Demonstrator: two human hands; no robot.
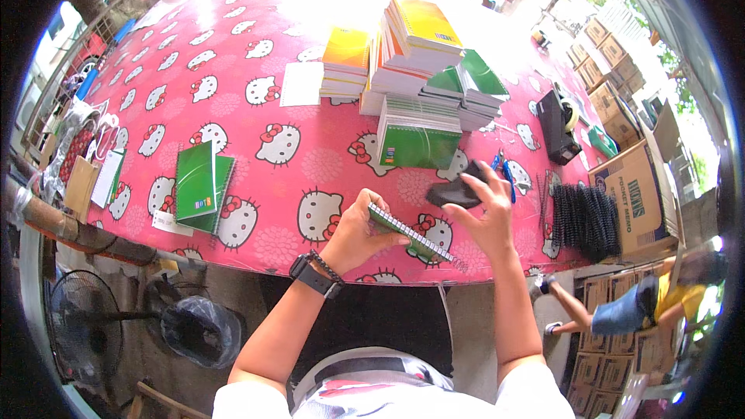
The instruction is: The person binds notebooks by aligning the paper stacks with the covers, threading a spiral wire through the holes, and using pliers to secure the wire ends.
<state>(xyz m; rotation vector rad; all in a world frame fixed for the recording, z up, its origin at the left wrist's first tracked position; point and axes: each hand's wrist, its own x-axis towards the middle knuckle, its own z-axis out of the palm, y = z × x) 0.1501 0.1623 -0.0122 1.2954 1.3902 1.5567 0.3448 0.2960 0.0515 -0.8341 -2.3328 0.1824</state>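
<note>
My left hand (358,234) pinches a small green notebook (423,247) with a spiral coil along its upper edge, tilted just above the table. My right hand (489,213) has its thumb and fingers around a dark, blurred object (456,188) whose kind I cannot make out. Close beside that hand lies a pair of blue-handled pliers (507,177). A stack of green notebooks (421,146) stands beyond both hands. Two finished-looking green spiral notebooks (197,180) overlap at the left.
Behind are stacks of orange-covered notebooks (423,22) and more green ones (481,77). At right lie a black tape dispenser (555,128), a heap of black spiral coils (586,221) and a cardboard box (636,198). A fan (84,318) stands below left; a person (644,302) is at lower right.
</note>
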